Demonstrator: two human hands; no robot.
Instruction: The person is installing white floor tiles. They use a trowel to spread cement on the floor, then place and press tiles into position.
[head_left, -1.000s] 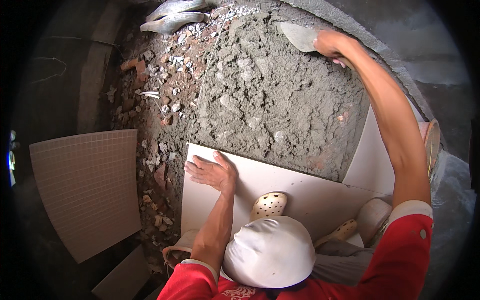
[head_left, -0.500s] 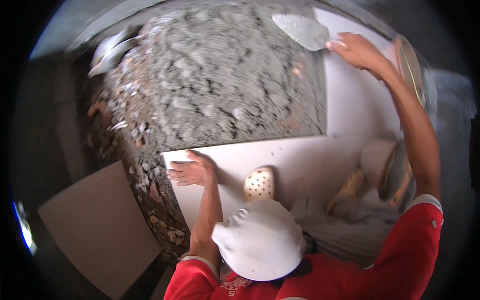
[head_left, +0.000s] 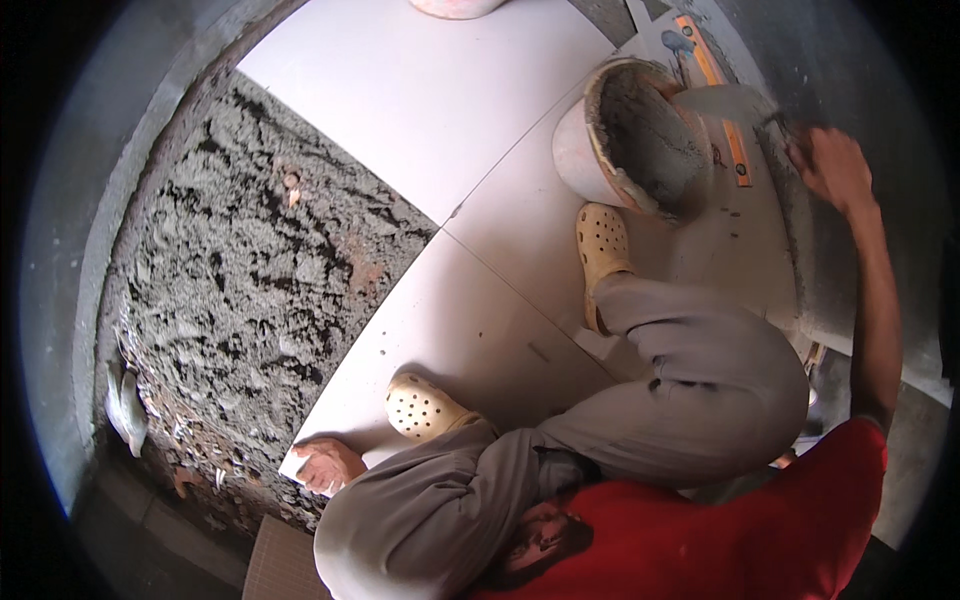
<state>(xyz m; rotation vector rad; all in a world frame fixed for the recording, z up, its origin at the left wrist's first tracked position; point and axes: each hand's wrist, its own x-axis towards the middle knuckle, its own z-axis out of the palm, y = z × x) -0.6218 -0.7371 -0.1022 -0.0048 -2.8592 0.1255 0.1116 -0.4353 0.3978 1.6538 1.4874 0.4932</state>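
My right hand (head_left: 832, 168) is closed round the handle of a trowel (head_left: 735, 102), out at the right. The blade, smeared by motion, reaches left over the rim of a tilted bucket (head_left: 578, 150) that holds grey mortar (head_left: 650, 140). My left hand (head_left: 330, 466) rests on the near-left corner of a white floor tile (head_left: 385, 335), fingers lying over its edge and nothing seen in them. Beyond that tile spreads a rough bed of wet grey mortar (head_left: 240, 240).
An orange spirit level (head_left: 737, 155) and a dark-headed tool (head_left: 677, 42) lie behind the bucket. More white tiles (head_left: 420, 90) cover the far side. My cream clogs (head_left: 425, 408) stand on tiles. A crumpled white scrap (head_left: 126, 408) and a brown tile (head_left: 285, 560) are at the left.
The view has swung right. My right hand has moved the trowel from the mortar bed's far edge to the bucket. My left hand stays at the tile's corner.
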